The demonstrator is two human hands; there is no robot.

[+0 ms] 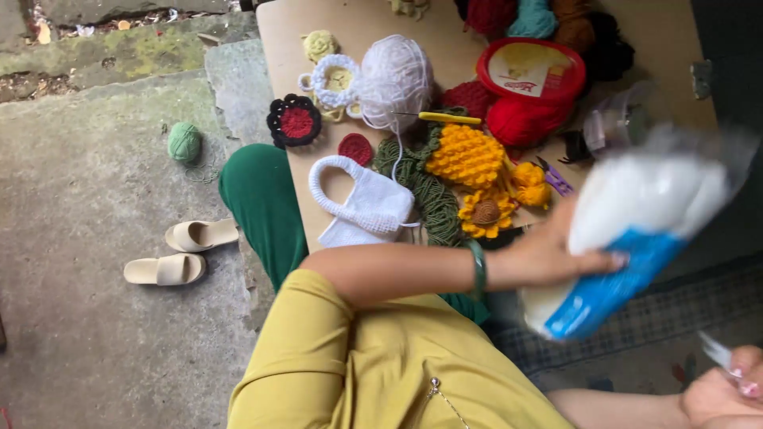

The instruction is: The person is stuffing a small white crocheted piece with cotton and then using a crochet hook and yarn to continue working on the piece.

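bag of white stuffing held up over the craft board

your left hand (pixel 556 258) was closed around a soft plastic bag (pixel 636 230), white and puffy at the top with a blue band lower down. it hung in the air to the right of the worktop (pixel 274 32), past its edge and touching nothing else. the bag was blurred, so i could not tell whether its mouth was open or sealed. your fingers wrapped its side near the blue band, thumb hidden behind, and a green bangle (pixel 477 268) sat on that wrist.

your right hand (pixel 727 389) sat low at the frame's corner, fingers curled together on a thin pale scrap (pixel 715 349); what the scrap was, i could not make out.

a loose, light bag like that handled best with the grip kept gentle and near the middle, as you had it. a hard squeeze there would likely have pushed filling toward any opening.

the worktop below was crowded: a white crocheted pouch (pixel 366 206), a yellow crocheted piece (pixel 465 155), a sunflower (pixel 486 213), a white yarn ball (pixel 395 79), a red-rimmed tub (pixel 531 70) and small purple scissors (pixel 556 179). the nearest bare patch lay along the left edge, well apart from the bag.
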